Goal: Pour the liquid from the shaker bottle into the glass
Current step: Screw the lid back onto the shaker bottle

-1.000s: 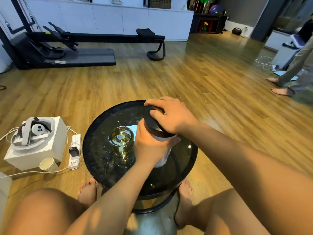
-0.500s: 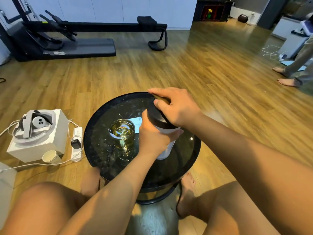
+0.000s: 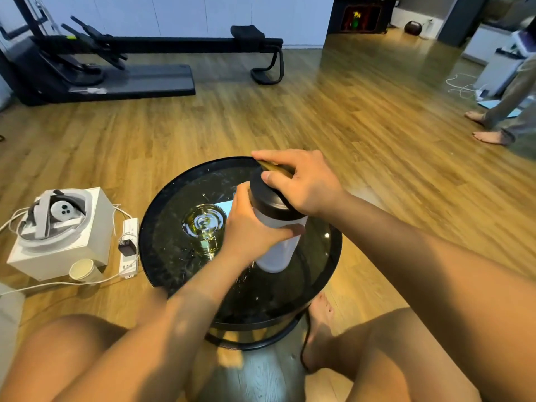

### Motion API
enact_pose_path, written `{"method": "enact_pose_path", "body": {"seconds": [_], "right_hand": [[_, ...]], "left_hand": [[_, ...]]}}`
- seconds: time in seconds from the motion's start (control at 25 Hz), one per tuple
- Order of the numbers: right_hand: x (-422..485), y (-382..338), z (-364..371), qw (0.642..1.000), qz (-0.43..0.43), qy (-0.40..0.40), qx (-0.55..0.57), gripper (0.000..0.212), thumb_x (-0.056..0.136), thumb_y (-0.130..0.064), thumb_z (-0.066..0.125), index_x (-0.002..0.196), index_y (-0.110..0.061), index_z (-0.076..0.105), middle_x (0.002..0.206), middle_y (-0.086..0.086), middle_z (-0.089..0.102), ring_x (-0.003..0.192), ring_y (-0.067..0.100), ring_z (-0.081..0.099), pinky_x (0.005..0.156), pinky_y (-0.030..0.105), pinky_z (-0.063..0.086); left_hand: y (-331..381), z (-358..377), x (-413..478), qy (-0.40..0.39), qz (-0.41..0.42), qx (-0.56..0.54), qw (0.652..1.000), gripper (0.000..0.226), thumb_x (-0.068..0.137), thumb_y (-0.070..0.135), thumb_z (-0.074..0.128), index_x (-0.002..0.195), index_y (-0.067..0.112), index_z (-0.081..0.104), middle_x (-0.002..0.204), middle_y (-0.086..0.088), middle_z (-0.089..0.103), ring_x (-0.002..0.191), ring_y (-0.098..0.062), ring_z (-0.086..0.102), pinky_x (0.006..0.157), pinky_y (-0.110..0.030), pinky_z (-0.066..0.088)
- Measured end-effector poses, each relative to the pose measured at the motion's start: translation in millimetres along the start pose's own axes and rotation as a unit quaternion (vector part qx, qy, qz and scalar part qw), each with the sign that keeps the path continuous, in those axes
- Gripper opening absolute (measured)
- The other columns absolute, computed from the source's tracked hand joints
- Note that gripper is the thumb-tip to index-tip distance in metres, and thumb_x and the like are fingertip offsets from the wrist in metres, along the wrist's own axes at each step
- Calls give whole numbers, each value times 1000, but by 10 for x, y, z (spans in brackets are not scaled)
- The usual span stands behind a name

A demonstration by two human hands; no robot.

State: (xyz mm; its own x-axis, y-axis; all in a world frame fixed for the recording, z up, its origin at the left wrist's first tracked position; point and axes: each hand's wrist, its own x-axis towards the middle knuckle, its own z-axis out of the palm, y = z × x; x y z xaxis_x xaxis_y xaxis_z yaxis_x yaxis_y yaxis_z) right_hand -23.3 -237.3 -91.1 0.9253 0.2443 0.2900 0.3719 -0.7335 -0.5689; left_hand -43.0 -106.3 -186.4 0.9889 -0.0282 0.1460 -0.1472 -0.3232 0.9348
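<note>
Nearest, the left hand (image 3: 249,227) is wrapping closed around the white shaker bottle (image 3: 278,248), which is standing on the round black table (image 3: 162,256). Beyond it, the right hand (image 3: 301,181) is gripping the bottle's black lid (image 3: 265,198). Left of the bottle, the glass (image 3: 204,227) is holding yellowish liquid.

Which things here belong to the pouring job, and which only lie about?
Job: white shaker bottle with black lid, stemmed glass of yellow liquid, left hand, right hand.
Lying about: white headset box, paper cup, white power strip.
</note>
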Motion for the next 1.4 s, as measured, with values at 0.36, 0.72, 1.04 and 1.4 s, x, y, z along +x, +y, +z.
{"method": "enact_pose_path", "body": {"seconds": [0.36,0.72,1.04,1.4], "right_hand": [[69,66,32,1000,9,-3,12,36,90,-36,54,125,-42,61,125,-4,67,116,17,56,97,39,44],[42,78,75,999,17,38,21,35,89,-37,55,123,-40,64,118,-6,69,114,15,57,98,37,43],[57,86,121,998,18,58,26,35,88,-40,54,122,-41,64,118,-10,68,115,11,56,101,38,42],[54,56,131,997,22,70,22,34,88,-37,57,122,-38,65,121,-8,68,117,12,56,103,37,41]], "left_hand": [[-155,40,175,-35,7,-48,998,107,37,54,93,130,35,44,118,15,64,111,-2,63,91,-29,55],[-80,143,93,21,-23,-31,999,98,32,65,92,112,57,34,107,25,59,95,19,56,67,-4,47],[-101,237,81,58,-56,-16,997,115,32,68,92,129,41,37,113,18,64,105,-10,66,85,-40,59],[-40,242,36,78,-50,-19,996,115,34,70,89,132,36,39,113,15,65,105,-12,66,85,-45,59]]}}
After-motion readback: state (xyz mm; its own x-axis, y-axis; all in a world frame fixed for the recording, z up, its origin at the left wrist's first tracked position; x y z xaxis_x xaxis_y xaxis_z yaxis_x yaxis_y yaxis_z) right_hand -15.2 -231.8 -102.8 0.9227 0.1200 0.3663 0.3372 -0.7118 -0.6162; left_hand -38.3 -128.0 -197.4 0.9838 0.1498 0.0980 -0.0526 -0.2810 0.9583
